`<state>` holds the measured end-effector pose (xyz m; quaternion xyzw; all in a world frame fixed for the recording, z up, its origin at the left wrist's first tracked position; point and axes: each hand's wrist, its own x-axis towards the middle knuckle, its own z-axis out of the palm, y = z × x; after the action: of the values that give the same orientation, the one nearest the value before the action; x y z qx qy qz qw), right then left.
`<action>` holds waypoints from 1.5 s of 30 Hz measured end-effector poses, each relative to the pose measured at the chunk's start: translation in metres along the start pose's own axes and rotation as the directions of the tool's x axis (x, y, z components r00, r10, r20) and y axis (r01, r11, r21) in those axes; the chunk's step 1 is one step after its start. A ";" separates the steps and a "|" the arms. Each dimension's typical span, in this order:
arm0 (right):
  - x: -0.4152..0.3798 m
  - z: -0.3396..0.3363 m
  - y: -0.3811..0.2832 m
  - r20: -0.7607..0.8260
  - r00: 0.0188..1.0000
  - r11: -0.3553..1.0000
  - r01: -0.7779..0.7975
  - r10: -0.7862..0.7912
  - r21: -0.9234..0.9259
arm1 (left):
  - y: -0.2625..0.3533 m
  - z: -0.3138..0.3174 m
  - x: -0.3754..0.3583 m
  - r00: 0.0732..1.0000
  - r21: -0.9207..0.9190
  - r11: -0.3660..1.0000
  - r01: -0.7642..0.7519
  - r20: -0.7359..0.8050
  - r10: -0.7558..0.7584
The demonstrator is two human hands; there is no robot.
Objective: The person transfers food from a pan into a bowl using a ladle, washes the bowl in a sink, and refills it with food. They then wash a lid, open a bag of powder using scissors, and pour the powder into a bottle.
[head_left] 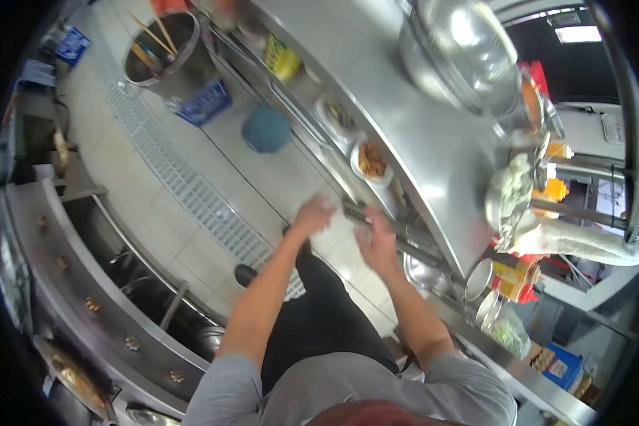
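My left hand (314, 216) is held over the tiled floor in front of my body, its fingers blurred but loosely apart, and no object shows in it. To its right, my right hand (378, 243) is raised near the edge of the steel counter (376, 92), with thumb and fingers spread and nothing between them. The hands do not touch each other. Nearest to the right hand, on the shelf under the counter, is a white bowl of brown food pieces (371, 163). Another dish (336, 116) sits beyond it, its contents blurred.
Large metal bowls (461, 57) stand on the counter. Sauce bottles (515, 278) are along its right side. A steel bin with sticks (165, 60) and a blue-grey round item (266, 130) are on the floor, beside a drain grate (184, 181). A stove unit (106, 284) stands left.
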<state>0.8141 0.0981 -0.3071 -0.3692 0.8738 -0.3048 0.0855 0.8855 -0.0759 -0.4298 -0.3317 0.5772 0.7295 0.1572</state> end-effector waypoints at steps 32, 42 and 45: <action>0.807 -0.358 -0.473 -0.450 0.707 0.830 0.381 -0.545 -0.407 | 0.240 -0.073 -0.420 0.699 -0.267 0.821 -0.505 -0.685 0.207; 0.964 -0.354 -0.455 -0.191 0.733 0.658 0.425 -0.653 -0.621 | 0.281 -0.054 -0.426 0.408 -0.313 0.793 -0.523 -0.908 -0.089; 0.975 -0.352 -0.450 -0.317 0.674 0.696 0.412 -0.667 -0.588 | 0.292 -0.056 -0.419 0.427 -0.303 0.798 -0.521 -0.902 -0.064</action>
<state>0.2537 -0.6603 0.3161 -0.5334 0.7543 -0.1810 -0.3372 1.0297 -0.1472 0.0578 -0.6017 0.3812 0.5957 -0.3713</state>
